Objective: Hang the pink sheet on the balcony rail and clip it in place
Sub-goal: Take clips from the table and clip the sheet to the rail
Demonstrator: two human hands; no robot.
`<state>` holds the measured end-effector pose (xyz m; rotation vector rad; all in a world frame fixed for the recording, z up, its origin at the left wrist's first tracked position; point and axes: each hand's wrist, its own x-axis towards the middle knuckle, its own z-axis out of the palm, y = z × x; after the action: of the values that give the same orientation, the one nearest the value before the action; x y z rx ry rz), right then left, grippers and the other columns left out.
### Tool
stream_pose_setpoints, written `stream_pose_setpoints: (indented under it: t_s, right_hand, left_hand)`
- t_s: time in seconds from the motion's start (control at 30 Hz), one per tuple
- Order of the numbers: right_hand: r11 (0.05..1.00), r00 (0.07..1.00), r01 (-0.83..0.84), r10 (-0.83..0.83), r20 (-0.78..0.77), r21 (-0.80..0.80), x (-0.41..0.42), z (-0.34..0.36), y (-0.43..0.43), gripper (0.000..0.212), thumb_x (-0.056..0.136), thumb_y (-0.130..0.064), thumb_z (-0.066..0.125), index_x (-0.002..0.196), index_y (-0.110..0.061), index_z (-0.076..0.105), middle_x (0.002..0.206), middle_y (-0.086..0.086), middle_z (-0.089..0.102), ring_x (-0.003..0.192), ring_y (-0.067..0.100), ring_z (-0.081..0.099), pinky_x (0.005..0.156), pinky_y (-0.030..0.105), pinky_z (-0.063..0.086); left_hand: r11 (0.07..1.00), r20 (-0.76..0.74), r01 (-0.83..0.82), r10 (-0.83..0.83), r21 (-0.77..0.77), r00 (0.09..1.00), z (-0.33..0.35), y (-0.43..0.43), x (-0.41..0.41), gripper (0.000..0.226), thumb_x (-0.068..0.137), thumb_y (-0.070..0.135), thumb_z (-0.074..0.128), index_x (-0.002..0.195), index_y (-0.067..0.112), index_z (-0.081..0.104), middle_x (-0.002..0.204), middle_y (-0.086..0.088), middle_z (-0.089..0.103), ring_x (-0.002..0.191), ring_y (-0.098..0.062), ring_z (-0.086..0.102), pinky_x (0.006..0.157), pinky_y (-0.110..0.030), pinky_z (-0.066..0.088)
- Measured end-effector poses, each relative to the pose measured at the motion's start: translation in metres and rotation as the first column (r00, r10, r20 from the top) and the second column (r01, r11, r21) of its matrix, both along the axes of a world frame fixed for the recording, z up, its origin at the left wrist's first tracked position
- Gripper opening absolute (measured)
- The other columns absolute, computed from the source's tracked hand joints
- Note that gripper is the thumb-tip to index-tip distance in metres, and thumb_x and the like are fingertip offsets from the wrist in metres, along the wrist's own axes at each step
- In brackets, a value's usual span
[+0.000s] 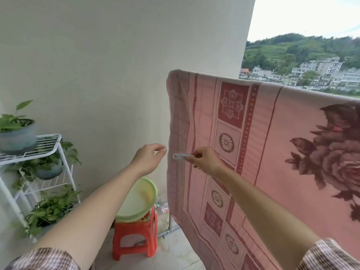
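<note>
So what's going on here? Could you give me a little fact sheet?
pink sheet: flower pattern, hangs draped, no clip seen on it
right hand: holds a pale clip in front of the sheet
left hand: by the sheet's left edge, fingers loosely curled, nothing in them
below: green basin on a red stool
by the wall: potted plants on a white rack

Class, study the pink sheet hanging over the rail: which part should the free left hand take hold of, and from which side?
Probably pinch the pink sheet at its free-hanging left edge, level with the clip in the right hand. The left hand should come from the side of the wall with thumb and fingers: that edge hangs straight, unobstructed and nearest it.
</note>
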<state>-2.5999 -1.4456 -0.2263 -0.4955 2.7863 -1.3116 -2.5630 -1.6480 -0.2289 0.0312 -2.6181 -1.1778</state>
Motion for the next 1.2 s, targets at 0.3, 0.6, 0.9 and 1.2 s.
stream_pose_setpoints:
  t_s: [0.3, 0.6, 0.9, 1.2]
  right_hand:
    - [0.979, 0.991, -0.122, 0.131, -0.042, 0.165, -0.177, 0.025, -0.075, 0.020, 0.092, -0.023, 0.060, 0.102, -0.009, 0.070, 0.079, 0.008, 0.067, 0.067, 0.016, 0.057, 0.064, 0.032, 0.045]
    - [0.975, 0.999, -0.046, 0.050, -0.013, 0.219, -0.285, 0.012, -0.128, 0.029, 0.090, -0.026, 0.063, 0.117, -0.014, 0.064, 0.092, -0.006, 0.062, 0.081, 0.007, 0.058, 0.066, 0.012, 0.041]
    - [0.798, 0.960, 0.100, 0.080, -0.270, 0.594, -0.362, -0.001, -0.182, 0.032, 0.094, -0.006, 0.046, 0.122, -0.013, 0.061, 0.120, 0.001, 0.062, 0.111, 0.015, 0.054, 0.094, 0.027, 0.045]
    - [-0.065, 0.917, 0.099, 0.393, -0.066, 0.993, -0.438, 0.036, -0.245, 0.006, 0.082, -0.021, 0.060, 0.085, -0.017, 0.063, 0.090, 0.000, 0.064, 0.104, 0.020, 0.058, 0.119, 0.047, 0.014]
  left_hand:
    - [0.938, 0.089, 0.255, -0.283, 0.236, 0.955, 0.004, -0.067, -0.172, 0.032, 0.085, 0.030, 0.069, 0.116, 0.030, 0.061, 0.105, 0.016, 0.064, 0.107, -0.008, 0.058, 0.079, -0.012, 0.041]
    - [0.928, 0.196, 0.331, -0.362, 0.171, 0.911, -0.030, -0.123, -0.316, 0.018, 0.084, 0.033, 0.069, 0.097, 0.021, 0.066, 0.085, 0.010, 0.064, 0.071, -0.005, 0.057, 0.052, -0.011, 0.036]
    - [0.784, 0.314, 0.065, -0.321, 0.617, 0.894, -0.094, -0.149, -0.454, 0.042, 0.097, 0.045, 0.041, 0.115, 0.008, 0.047, 0.106, -0.005, 0.067, 0.085, -0.017, 0.062, 0.066, -0.026, 0.047]
    - [0.554, 0.360, -0.003, -0.536, 0.832, 0.764, -0.116, -0.099, -0.526, 0.028, 0.100, 0.036, 0.038, 0.116, 0.014, 0.040, 0.087, -0.004, 0.065, 0.055, -0.017, 0.065, 0.045, -0.024, 0.038]
